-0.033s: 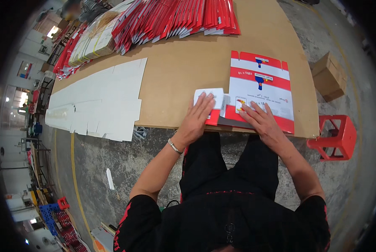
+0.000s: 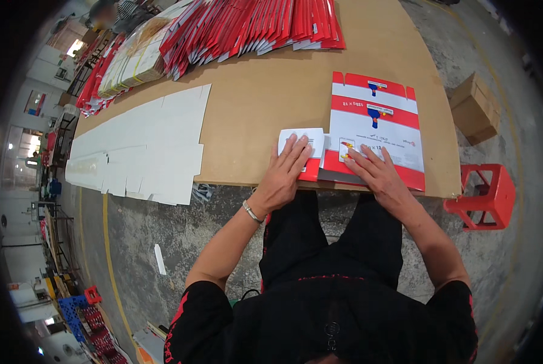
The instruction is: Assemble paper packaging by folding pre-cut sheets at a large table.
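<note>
A printed red and white carton blank (image 2: pixel 377 130) lies flat near the front edge of the table, toward the right. At its left is a smaller red and white panel (image 2: pixel 311 151), with a narrow strip between the two. Fingers outstretched, my left hand (image 2: pixel 286 167) rests flat on this panel and partly covers it. My right hand (image 2: pixel 377 176) is also open, its fingers spread over the lower part of the blank. Neither hand grips anything. Whether the panel is joined to the blank under the strip, I cannot tell.
White cardboard sheets (image 2: pixel 144 139) lie at the table's left, slightly over its front edge. Many red and white folded cartons (image 2: pixel 253 27) fan across the back, beside a strapped bundle (image 2: pixel 132 64). A red stool (image 2: pixel 487 197) and a brown box (image 2: pixel 475 106) stand right of the table.
The small panel under my left hand now lies slightly flatter and its right edge is a little farther right. My right hand has hardly moved.
</note>
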### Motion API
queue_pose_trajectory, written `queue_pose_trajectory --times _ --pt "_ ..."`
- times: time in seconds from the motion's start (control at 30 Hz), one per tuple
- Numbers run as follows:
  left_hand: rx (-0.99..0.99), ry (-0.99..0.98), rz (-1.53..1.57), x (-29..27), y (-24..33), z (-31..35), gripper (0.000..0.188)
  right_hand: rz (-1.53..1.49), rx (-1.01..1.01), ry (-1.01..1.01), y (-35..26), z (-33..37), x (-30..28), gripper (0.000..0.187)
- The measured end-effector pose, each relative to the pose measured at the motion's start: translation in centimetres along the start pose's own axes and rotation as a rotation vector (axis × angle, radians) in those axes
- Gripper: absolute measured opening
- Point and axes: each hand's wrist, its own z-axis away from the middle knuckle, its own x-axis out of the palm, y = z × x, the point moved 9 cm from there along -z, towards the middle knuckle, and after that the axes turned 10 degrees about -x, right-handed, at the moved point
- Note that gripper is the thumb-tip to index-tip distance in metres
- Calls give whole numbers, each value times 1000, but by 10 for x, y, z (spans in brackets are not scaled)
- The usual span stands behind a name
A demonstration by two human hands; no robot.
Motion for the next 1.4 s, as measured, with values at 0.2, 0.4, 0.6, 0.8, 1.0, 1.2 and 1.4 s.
queue_pose_trajectory --times 0.2,0.4,0.6,0.8,1.0,1.2,1.4 --pt "-55 -152 -185 24 12 -1 67 8 1 20 -2 4 6 68" --pt "-124 -187 -380 33 5 -3 67 152 -41 15 -11 7 18 64" --pt "-134 -219 -405 35 7 -4 63 111 -38 23 -11 8 22 67" --pt "-125 -215 -357 33 9 -5 58 132 -72 -1 -11 8 25 64" --pt "-130 -200 -358 32 13 -4 56 103 -80 -11 -14 7 24 65" --pt "-200 -216 -244 37 1 -6 57 75 -83 -35 -14 6 22 66" --pt "-428 -145 -132 48 -31 -66 82 52 -102 -39 -11 3 14 65"
